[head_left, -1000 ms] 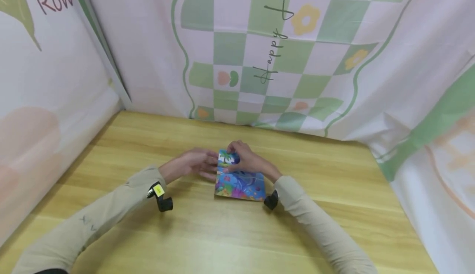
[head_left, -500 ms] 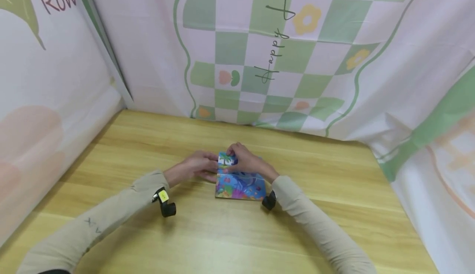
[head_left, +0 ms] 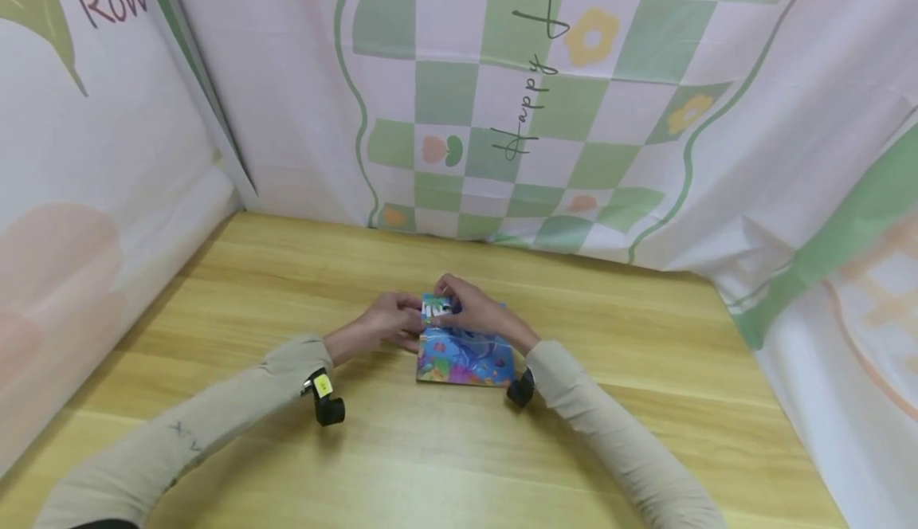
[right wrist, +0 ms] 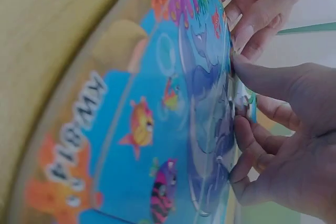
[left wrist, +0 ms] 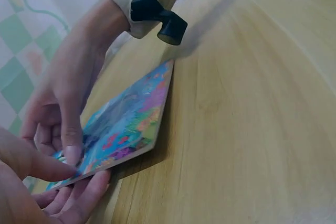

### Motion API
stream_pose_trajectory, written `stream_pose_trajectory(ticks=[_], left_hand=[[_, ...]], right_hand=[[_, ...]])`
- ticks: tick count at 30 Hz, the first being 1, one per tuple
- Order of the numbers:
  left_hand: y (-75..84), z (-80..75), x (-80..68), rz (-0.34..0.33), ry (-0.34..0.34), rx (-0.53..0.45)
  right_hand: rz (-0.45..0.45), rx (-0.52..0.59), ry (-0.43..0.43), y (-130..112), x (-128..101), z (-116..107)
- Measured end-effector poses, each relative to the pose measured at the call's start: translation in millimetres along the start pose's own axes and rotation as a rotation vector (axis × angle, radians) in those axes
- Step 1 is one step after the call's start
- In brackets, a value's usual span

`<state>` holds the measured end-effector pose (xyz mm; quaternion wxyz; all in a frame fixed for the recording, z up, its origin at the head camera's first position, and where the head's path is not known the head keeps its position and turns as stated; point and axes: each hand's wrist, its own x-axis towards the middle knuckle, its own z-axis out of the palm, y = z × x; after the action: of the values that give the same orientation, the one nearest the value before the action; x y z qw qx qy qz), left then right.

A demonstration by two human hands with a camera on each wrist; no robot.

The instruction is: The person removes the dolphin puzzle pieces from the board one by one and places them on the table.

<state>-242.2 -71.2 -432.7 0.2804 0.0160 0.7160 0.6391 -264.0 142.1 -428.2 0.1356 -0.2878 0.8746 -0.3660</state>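
A thin puzzle board (head_left: 462, 363) with a bright undersea picture lies mid-table in the head view. Dolphins, small fish and the print "KW-814" show on the board (right wrist: 139, 124) in the right wrist view. My left hand (head_left: 387, 320) grips its left edge, with the thumb (left wrist: 50, 167) on top and fingers beneath. A shadow falls under that edge in the left wrist view. Over the far left corner, my right hand (head_left: 479, 314) pinches a small palm-tree piece (head_left: 434, 306), tilted up between thumb and fingertips; the fingers partly hide it.
The wooden table (head_left: 445, 457) runs back to a checked curtain (head_left: 502, 99), with a white printed curtain (head_left: 79, 218) along the left. Black cameras, one on the left wrist (head_left: 328, 409) and one on the right wrist (head_left: 521, 389), hang beside the sleeves.
My left hand has moved right and closed its fingers on the board's left edge. The palm-tree corner under my right hand has tilted up and shows less of its face.
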Motion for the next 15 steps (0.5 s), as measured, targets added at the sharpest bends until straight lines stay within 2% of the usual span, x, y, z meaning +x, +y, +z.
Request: stream_pose_trajectory(ticks=[4,10,15], left_hand=[[0.6,1.1,-0.1,0.004,0.031,0.018],[0.3,-0.8,-0.7,0.021,0.054,0.017],[-1.1,-0.2,0.9,0.035,0.061,0.033]], right_hand=[[0.014,0.027,0.049,1.2,-1.3,1.9],[0.029,0.117,0.166,3.6,-2.3,3.5],[0.024,0.228,0.204,2.1,-3.5,3.6]])
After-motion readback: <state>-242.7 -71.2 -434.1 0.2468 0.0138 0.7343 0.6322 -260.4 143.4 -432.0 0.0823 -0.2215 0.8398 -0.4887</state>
